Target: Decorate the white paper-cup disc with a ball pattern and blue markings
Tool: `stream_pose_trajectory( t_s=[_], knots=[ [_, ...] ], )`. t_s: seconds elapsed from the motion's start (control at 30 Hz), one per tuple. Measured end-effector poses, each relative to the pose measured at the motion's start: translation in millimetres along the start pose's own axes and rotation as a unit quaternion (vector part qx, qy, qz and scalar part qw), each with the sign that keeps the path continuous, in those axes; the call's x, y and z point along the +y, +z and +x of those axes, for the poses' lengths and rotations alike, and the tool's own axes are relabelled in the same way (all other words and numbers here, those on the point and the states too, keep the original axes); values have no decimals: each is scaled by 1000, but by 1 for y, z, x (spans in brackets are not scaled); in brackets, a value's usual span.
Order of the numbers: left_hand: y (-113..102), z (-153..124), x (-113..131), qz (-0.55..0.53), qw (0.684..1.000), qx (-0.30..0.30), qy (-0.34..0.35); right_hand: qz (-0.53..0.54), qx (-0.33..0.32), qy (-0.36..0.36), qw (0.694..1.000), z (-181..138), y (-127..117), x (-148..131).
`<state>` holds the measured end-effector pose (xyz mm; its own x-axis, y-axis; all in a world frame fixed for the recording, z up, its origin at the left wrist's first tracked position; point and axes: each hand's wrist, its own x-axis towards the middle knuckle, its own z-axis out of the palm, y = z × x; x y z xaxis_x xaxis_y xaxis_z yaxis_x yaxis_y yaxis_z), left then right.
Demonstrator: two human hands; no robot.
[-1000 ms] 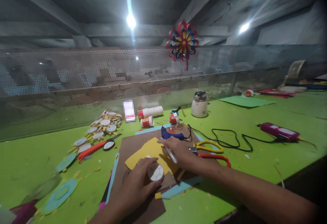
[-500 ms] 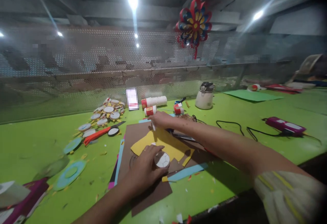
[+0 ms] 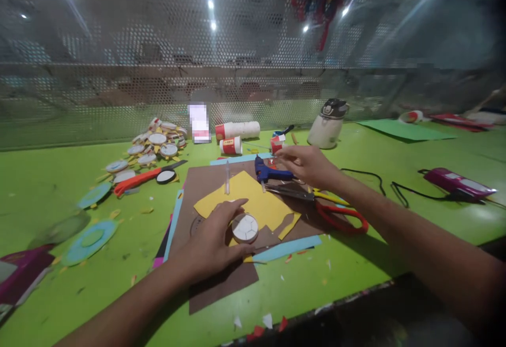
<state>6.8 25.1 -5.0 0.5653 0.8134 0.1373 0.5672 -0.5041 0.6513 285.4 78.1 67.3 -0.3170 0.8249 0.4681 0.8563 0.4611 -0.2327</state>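
My left hand (image 3: 215, 233) rests on the brown sheet (image 3: 223, 286), thumb and fingers spread around a white disc (image 3: 245, 228) with dark lines on its top. A gap shows between the fingertips and the disc. Beneath the disc lies a cut yellow sheet (image 3: 241, 194). Over the handle end of a blue glue gun (image 3: 272, 173) is my right hand (image 3: 310, 165), fingers slightly bent and apart; its thumb is partly hidden. Scissors (image 3: 343, 218) with red and yellow handles lie below that wrist. A clear pen-like stick (image 3: 227, 177) is at the yellow sheet's upper edge.
A pile of round pieces (image 3: 158, 144) and an orange-handled cutter (image 3: 138, 179) are at left. Paper cups (image 3: 231, 145) lie behind the sheets, near a white jug (image 3: 326, 125). A purple device (image 3: 456, 183) with a black cord is at right. A perforated screen (image 3: 253, 73) stands behind.
My right hand has let go of the pen-like stick and moved right to the glue gun. My left hand has loosened around the disc. The view has tilted down.
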Motion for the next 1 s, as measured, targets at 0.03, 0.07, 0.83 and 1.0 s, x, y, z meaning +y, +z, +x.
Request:
stream_pose_trajectory(
  t_s=[0.03,0.07,0.83,1.0],
  knots=[
    [0,0,0,2,1000,-1,-2,14,15,0,1000,-8,0,-3],
    [0,0,0,4,1000,0,-3,25,30,0,999,-16,2,-6],
    [5,-8,10,21,992,118,46,223,40,9,974,-66,44,-43],
    [6,-11,11,10,984,165,72,307,-52,59,948,-71,38,-51]
  ],
)
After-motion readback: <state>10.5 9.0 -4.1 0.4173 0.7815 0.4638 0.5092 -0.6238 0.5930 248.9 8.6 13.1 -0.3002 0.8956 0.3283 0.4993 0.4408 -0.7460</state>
